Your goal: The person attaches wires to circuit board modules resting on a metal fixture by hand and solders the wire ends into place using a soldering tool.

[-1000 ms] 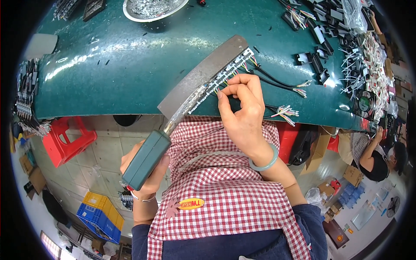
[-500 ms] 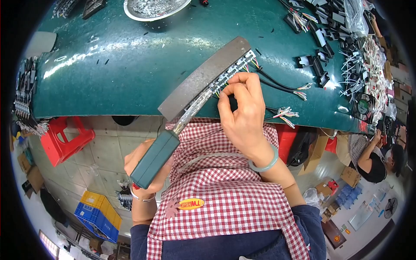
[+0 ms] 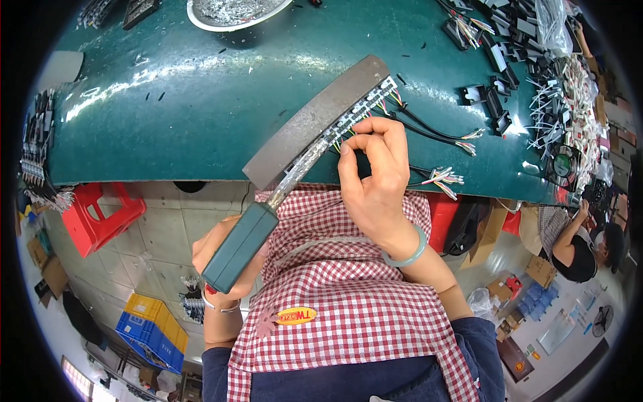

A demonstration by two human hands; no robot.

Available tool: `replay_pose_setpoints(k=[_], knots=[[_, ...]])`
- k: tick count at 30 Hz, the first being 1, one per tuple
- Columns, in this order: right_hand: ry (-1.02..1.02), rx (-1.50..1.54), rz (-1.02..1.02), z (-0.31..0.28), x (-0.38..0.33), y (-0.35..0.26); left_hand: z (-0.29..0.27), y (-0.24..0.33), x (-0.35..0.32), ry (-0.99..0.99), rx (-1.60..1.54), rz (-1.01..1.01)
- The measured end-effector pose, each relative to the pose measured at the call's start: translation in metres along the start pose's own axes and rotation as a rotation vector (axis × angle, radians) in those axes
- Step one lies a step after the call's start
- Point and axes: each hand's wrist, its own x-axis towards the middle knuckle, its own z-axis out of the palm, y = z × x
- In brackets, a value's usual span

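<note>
My left hand [image 3: 211, 244] is wrapped round the dark green handle of a soldering iron [image 3: 240, 246]. Its solder-spattered metal barrel points up and right, along a row of small pale connectors [image 3: 372, 102]. That row sits against the edge of a dark, slightly curved block [image 3: 315, 122] on the table. Over the row's near side, my right hand [image 3: 376, 177] has thumb and forefinger pinched together at thin coloured wires; what lies between the fingertips is partly hidden. Black cables [image 3: 432, 132] with stripped, multicoloured ends run off to the right, some from under my hand.
A metal bowl [image 3: 287, 5] of silvery scraps stands at the back. Black housings [image 3: 494, 107] and heaped pale cables [image 3: 581, 100] lie right; more bundled cables [image 3: 41, 141] left. Below the green table's edge are a red stool [image 3: 100, 224] and crates [image 3: 151, 335]. Another person [image 3: 579, 258] sits far right.
Almost nothing differs. The view has shifted very slightly; both hands keep their hold and place at the block.
</note>
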Motion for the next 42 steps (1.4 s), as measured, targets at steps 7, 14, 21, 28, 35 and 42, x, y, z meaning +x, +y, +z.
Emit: replay_pose_setpoints(k=[7,14,21,28,35,42], knots=[[0.034,0.013,-0.013,0.001,-0.002,0.001,0.000,0.000,-0.001,-0.007,0.004,-0.006],[0.037,0.017,0.001,0.002,0.001,0.000,0.000,0.002,0.002,-0.027,0.011,-0.003],[-0.118,0.032,0.119,-0.009,0.017,-0.004,-0.001,0.001,0.002,-0.037,0.004,-0.015],[-0.202,0.029,0.178,-0.014,0.024,-0.006,0.001,-0.002,0.003,-0.048,0.015,-0.014],[-0.207,0.018,0.167,-0.014,0.024,-0.006,-0.003,-0.004,0.007,-0.097,0.002,-0.010],[-0.214,0.020,0.176,-0.014,0.025,-0.008,-0.003,-0.003,0.009,-0.078,-0.058,-0.022]])
